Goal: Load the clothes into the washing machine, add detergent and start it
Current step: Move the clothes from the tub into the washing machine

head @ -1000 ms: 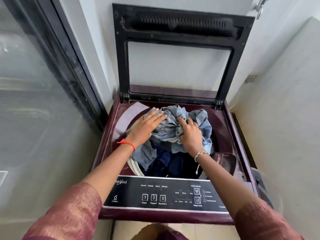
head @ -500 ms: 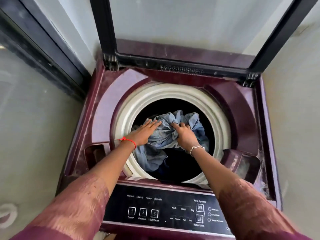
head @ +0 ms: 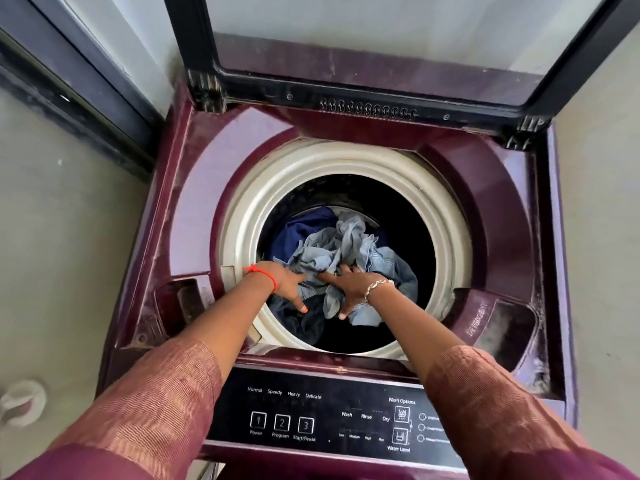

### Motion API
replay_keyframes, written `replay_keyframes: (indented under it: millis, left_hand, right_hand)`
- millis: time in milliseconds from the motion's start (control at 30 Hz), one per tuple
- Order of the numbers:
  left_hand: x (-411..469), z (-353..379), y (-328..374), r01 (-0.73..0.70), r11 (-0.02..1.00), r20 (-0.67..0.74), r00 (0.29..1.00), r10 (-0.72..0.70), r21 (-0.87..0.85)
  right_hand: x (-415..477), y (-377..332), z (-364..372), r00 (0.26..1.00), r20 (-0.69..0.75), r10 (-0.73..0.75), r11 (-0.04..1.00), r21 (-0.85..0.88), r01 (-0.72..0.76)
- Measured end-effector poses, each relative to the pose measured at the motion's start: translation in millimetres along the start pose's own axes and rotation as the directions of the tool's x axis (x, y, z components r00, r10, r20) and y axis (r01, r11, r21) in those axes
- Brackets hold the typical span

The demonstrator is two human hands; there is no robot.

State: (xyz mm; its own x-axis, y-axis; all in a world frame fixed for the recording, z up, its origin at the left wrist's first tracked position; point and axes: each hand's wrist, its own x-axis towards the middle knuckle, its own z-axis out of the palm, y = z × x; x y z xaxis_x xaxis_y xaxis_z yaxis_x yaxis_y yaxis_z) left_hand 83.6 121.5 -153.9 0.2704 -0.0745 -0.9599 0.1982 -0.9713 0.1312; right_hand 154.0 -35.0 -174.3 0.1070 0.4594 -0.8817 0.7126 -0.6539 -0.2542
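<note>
Clothes (head: 341, 247) lie bunched right under my hands, down in the tub of the washing machine (head: 194, 209): a pale denim heap on top of something dark blue. My left hand (head: 289, 284) and right hand (head: 349, 287) sit close together at the near edge of the heap, fingertips almost meeting. The fingers look fairly straight, pressing on the cloth rather than closing on it. The left fingertips are buried in a fold, though, so I may be wrong about how they lie.

From my hands the heap spreads away from me and a little to the right. It has no clear long axis and is just a crumpled mound. Both hands are about equally near it, the right one lying on more of the denim. I judge the next move is a push straight down, since the mound sits well below the cream rim (head: 242, 237).

Further out to the right, the detergent tray (head: 502, 327) sits in the machine's top, nearer my right hand. Closest to me is the control panel (head: 329, 410) with its Start/Pause button (head: 305, 425), and the lid (head: 346, 46) stands open at the back.
</note>
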Motion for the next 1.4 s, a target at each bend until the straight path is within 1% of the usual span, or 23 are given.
replay_keyframes:
  millis: [100, 200, 300, 333, 400, 467, 533, 600, 667, 767, 833, 867, 933, 1000, 1067, 1167, 1233, 1400]
  left_hand:
    - [-9, -4, 3, -0.007, 0.999, -0.069, 0.998, 0.004, -0.039]
    - [-26, -10, 10, -0.056, 0.994, -0.145, 0.989, 0.043, -0.089]
    - [-45, -17, 22, -0.064, 0.998, -0.271, 0.961, 0.056, -0.023]
    - [-52, -20, 27, -0.062, 0.998, -0.32, 0.946, 0.06, 0.006]
    - [-65, -28, 36, -0.068, 0.997, -0.402, 0.912, 0.079, 0.041]
    - [-79, -37, 50, -0.116, 0.991, -0.489, 0.862, 0.133, 0.065]
    - [-95, -45, 70, -0.19, 0.978, -0.578, 0.791, 0.201, 0.08]
    - [-109, -52, 91, -0.244, 0.964, -0.648, 0.718, 0.254, 0.107]
    - [-123, -57, 117, -0.28, 0.943, -0.696, 0.641, 0.324, 0.181]
    - [-141, -59, 160, -0.324, 0.899, -0.746, 0.509, 0.429, 0.296]
    - [-148, -57, 185, -0.347, 0.869, -0.757, 0.44, 0.483, 0.352]
    - [-150, -55, 200, -0.359, 0.852, -0.753, 0.413, 0.512, 0.382]
    - [-150, -51, 230, -0.372, 0.817, -0.728, 0.386, 0.567, 0.44]
    - [-147, -52, 263, -0.372, 0.789, -0.703, 0.368, 0.609, 0.488]
    - [-142, -52, 295, -0.379, 0.77, -0.682, 0.364, 0.635, 0.514]
    - [-126, -52, 355, -0.396, 0.744, -0.641, 0.38, 0.667, 0.539]
    - [-111, -51, 389, -0.414, 0.746, -0.622, 0.414, 0.665, 0.522]
    - [-63, -46, 478, -0.424, 0.763, -0.519, 0.562, 0.644, 0.487]
  right_hand:
    - [-11, 3, -4, 0.999, -0.041, -0.003, 1.0, 0.014, 0.003]
    - [-30, 5, -8, 0.988, -0.156, -0.024, 0.997, 0.066, 0.034]
    - [-60, 5, -16, 0.969, -0.241, -0.055, 0.987, 0.13, 0.089]
    - [-72, 5, -17, 0.957, -0.286, -0.05, 0.982, 0.16, 0.099]
    - [-94, 6, -20, 0.919, -0.394, 0.008, 0.961, 0.256, 0.102]
    - [-120, 8, -20, 0.847, -0.52, 0.107, 0.932, 0.349, 0.097]
    - [-149, 13, -17, 0.76, -0.618, 0.203, 0.912, 0.403, 0.083]
    - [-173, 19, -10, 0.676, -0.682, 0.279, 0.903, 0.426, 0.057]
    - [-199, 28, 5, 0.585, -0.725, 0.364, 0.887, 0.461, 0.02]
    - [-238, 41, 30, 0.42, -0.767, 0.485, 0.849, 0.529, -0.016]
    - [-260, 49, 44, 0.32, -0.769, 0.554, 0.816, 0.578, -0.024]
    - [-272, 55, 52, 0.264, -0.772, 0.578, 0.804, 0.595, -0.02]
    - [-289, 71, 70, 0.156, -0.774, 0.613, 0.784, 0.62, -0.003]
    - [-303, 92, 90, 0.087, -0.752, 0.654, 0.755, 0.655, -0.014]
    - [-314, 112, 111, 0.072, -0.716, 0.694, 0.72, 0.694, -0.035]
    - [-327, 156, 150, 0.103, -0.645, 0.758, 0.652, 0.755, -0.068]
    - [-334, 186, 178, 0.147, -0.594, 0.791, 0.608, 0.79, -0.082]
    - [-354, 268, 256, 0.26, -0.446, 0.857, 0.49, 0.861, -0.137]
